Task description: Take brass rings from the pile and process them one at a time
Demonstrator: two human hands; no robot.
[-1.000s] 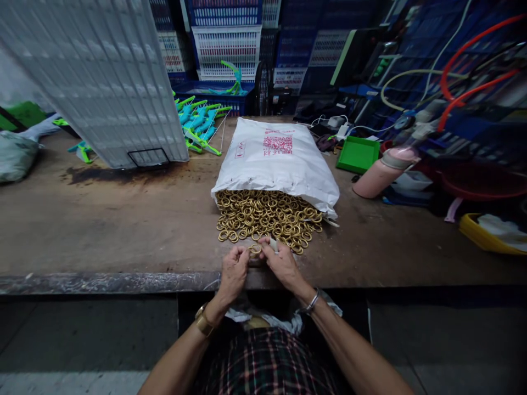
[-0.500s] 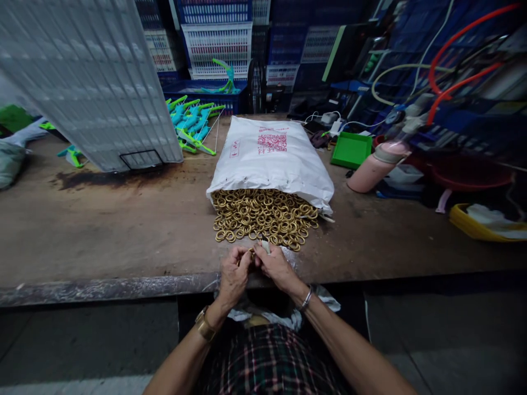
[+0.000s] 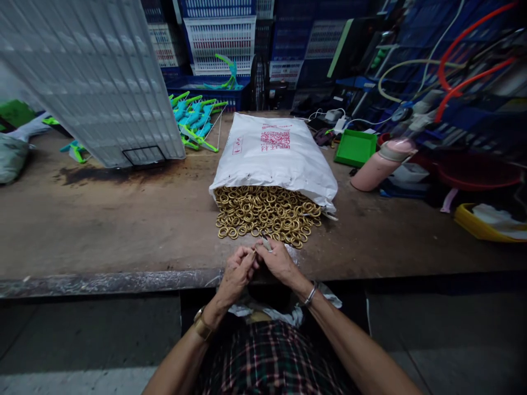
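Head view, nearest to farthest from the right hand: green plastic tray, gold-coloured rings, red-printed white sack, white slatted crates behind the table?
1. Gold-coloured rings, just ahead.
2. Red-printed white sack, behind them.
3. Green plastic tray, forward right.
4. White slatted crates, at back.

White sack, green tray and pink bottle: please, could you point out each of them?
Sack (image 3: 275,162): head view, on its upper face.
Tray (image 3: 355,147): head view, on its inside floor.
Bottle (image 3: 371,173): head view, on its pink body.
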